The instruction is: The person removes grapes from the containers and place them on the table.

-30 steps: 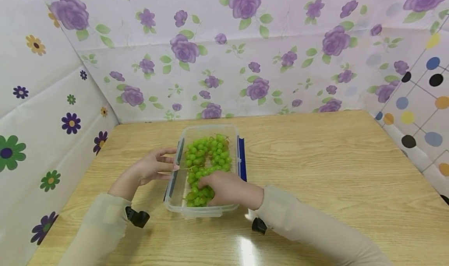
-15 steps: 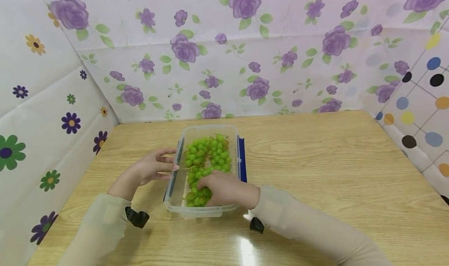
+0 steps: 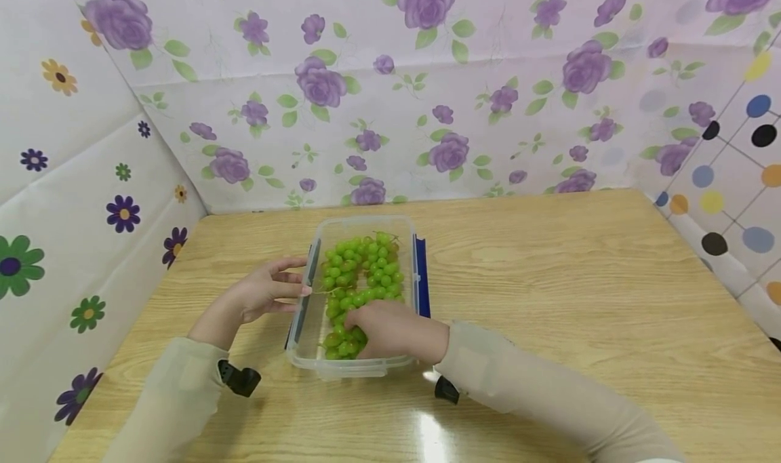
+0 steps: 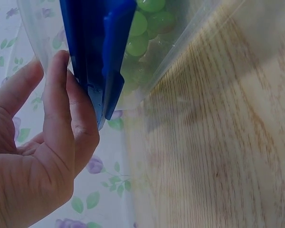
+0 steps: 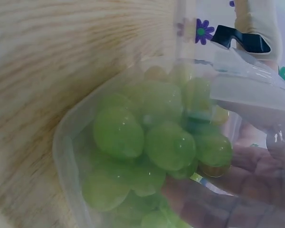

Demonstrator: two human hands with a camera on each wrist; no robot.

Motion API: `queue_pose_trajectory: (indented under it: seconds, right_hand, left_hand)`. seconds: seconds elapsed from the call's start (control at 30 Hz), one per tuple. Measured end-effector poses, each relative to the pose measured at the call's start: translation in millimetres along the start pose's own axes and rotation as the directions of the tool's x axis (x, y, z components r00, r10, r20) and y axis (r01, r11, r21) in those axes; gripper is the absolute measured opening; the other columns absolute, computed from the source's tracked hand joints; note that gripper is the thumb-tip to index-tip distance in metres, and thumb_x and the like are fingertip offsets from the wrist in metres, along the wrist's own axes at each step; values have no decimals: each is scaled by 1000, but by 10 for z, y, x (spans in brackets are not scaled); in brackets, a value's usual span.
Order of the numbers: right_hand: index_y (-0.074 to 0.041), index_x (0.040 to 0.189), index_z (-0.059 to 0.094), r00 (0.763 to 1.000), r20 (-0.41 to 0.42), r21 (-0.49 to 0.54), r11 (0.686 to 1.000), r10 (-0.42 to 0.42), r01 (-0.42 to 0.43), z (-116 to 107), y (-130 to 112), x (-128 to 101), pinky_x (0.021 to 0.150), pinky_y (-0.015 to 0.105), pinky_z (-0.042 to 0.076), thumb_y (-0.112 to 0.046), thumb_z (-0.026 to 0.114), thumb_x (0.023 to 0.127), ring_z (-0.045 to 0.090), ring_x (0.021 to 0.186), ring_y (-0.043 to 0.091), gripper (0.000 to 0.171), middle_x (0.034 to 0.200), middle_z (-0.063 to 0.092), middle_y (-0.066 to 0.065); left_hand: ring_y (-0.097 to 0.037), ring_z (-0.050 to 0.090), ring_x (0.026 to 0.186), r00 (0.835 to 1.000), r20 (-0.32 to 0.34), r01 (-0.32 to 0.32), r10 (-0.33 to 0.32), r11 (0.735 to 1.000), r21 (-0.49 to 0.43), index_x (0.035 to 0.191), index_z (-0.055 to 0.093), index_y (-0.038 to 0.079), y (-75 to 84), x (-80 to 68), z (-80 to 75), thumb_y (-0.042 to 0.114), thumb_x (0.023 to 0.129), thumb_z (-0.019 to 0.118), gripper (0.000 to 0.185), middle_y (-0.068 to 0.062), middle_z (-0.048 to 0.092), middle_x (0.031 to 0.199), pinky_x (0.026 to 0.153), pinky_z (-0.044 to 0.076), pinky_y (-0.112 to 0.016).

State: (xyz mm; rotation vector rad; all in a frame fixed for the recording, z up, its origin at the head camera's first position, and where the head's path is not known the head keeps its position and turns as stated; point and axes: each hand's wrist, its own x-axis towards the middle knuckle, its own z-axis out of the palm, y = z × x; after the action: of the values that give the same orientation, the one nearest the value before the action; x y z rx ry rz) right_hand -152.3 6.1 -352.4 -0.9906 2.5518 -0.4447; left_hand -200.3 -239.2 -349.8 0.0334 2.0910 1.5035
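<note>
The clear container (image 3: 311, 331) on the worktop (image 3: 579, 280) holds green grapes (image 3: 381, 273). The right hand (image 3: 393, 327) curls its grip round some, fingertips partly hidden; the left hand (image 3: 265, 291), fingers spread, touches the container's side, one finger behind the blue flap (image 4: 80, 33).

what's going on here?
Someone's right hand is down in an open, clear container, fingers against green grapes; whether it grips any is hard to tell. The left hand is at the container's left side, fingers by a blue flap. The container stands on a wooden table, grapes inside.
</note>
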Motion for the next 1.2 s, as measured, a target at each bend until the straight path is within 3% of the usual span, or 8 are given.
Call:
queue_pose_trajectory:
  seconds: [0.5,1.0,1.2]
  right_hand:
    - [-13,116,68,1000,0,51,999,-15,14,10,15,33,77,21,51,-22,80,78,63,97,11,41,114,68,-1]
    - [-8,117,68,999,19,68,997,-31,29,-9,-6,42,86,23,51,-16,81,76,62,106,15,44,117,67,2]
    - [-6,117,67,998,32,78,996,-49,47,-16,12,66,84,21,51,-11,79,77,62,107,15,42,117,67,4]
  left_hand:
    - [-12,59,98,1000,3,0,0,1000,-10,153,14,9,-9,5,-21,14,92,63,79,-25,31,140,86,53,-32]
    - [-13,58,99,1000,8,2,-1,1000,-19,153,14,10,-15,10,-6,15,92,64,80,-24,31,140,85,53,-32]
    - [-13,58,99,1000,8,0,0,1000,-27,154,12,10,-15,-3,-7,13,92,62,79,-25,29,141,83,54,-31]
